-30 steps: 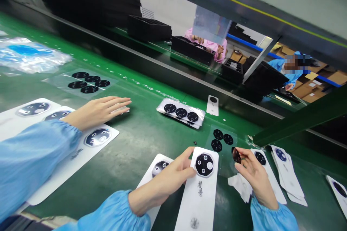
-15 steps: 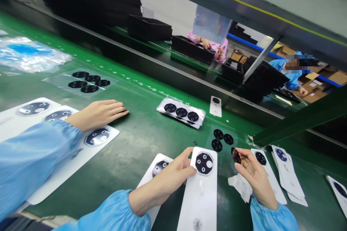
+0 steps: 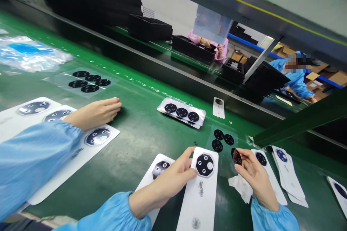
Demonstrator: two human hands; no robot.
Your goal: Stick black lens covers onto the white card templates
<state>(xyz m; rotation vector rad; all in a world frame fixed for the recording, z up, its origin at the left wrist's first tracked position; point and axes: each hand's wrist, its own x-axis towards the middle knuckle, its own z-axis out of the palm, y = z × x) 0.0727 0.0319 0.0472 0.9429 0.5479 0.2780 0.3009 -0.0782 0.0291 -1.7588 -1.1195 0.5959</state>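
My left hand (image 3: pixel 180 175) pinches the upper left edge of a white phone-shaped panel (image 3: pixel 199 202), thumb in front. The panel tilts up, bearing a black octagonal disc with several ringed holes and dark lettering below. To its right, my right hand (image 3: pixel 253 173) holds a thin, dark octagonal piece (image 3: pixel 236 156) edge-up between thumb and fingers. That piece is apart from the panel. Behind it lies a clear sheet with several black octagonal pieces (image 3: pixel 219 134). A crumpled white scrap (image 3: pixel 240 187) lies beneath my right hand. Another white panel (image 3: pixel 143 184) lies partly under my left forearm.
A co-worker's hand (image 3: pixel 94 113) reaches in over white panels (image 3: pixel 89 151) at left. A stack of sheets with black discs (image 3: pixel 181 115) lies mid-table. More panels (image 3: pixel 288 177) rest at right, near a green post (image 3: pixel 298 121). A plastic-bag heap (image 3: pixel 29 56) is far left.
The held panel has shifted slightly right and its lettering now shows clearly. The co-worker's fingers at left have curled and drawn back. My right hand has hardly moved.
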